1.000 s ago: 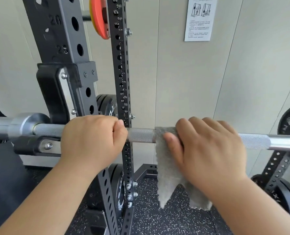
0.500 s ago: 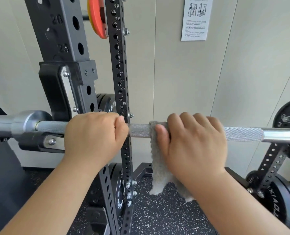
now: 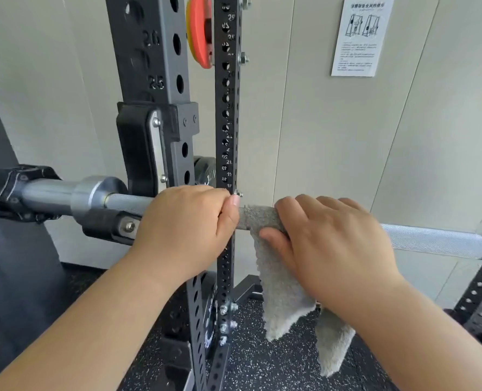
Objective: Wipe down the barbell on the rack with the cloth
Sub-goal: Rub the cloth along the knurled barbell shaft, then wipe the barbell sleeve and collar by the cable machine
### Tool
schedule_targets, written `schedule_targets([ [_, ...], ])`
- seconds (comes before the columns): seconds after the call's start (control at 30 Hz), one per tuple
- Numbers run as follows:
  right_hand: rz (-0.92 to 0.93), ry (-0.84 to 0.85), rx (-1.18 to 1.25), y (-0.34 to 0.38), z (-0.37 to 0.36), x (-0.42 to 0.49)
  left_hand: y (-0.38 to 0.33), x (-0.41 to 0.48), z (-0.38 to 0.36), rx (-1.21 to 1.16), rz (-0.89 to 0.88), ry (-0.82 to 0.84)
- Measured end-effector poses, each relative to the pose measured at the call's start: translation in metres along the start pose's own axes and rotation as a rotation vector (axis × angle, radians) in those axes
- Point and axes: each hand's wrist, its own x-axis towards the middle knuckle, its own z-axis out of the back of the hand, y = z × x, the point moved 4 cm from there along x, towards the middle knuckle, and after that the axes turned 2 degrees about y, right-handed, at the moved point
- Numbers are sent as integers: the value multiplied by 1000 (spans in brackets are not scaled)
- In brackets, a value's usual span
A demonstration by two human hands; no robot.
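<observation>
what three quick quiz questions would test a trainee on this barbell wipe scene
1. True or false: the left hand grips the knurled steel barbell bare, with no cloth under it.
2. The grey fleecy cloth is: A) draped over the bar under the right hand, B) lying on the floor, C) in a pocket.
3. Fill in: the weight plate high by the black perforated rack upright is ____.
Key: 1 true; 2 A; 3 orange.

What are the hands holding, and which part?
The left hand grips the bare barbell shaft beside the rack. The right hand holds the cloth where it wraps over the barbell.
</observation>
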Motion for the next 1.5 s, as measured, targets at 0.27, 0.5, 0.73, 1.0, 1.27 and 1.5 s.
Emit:
schedule_targets([
  [0.27,-25,251,-76,19,1,28,20,16,12,113,101,282],
  [0.5,59,367,-65,12,-1,29,29,26,5,28,159,468],
  [0.73,-101,413,-113,23,5,38,27,33,6,31,208,538],
  [1.0,50,468,-102,41,-3,49,28,8,34,7,114,256],
  [1.27,-48,430,-62,90,-1,76,91,-15,58,-306,186,-38],
  [1.5,162,481,28,72,0,73,144,-36,57,-397,301,-200],
])
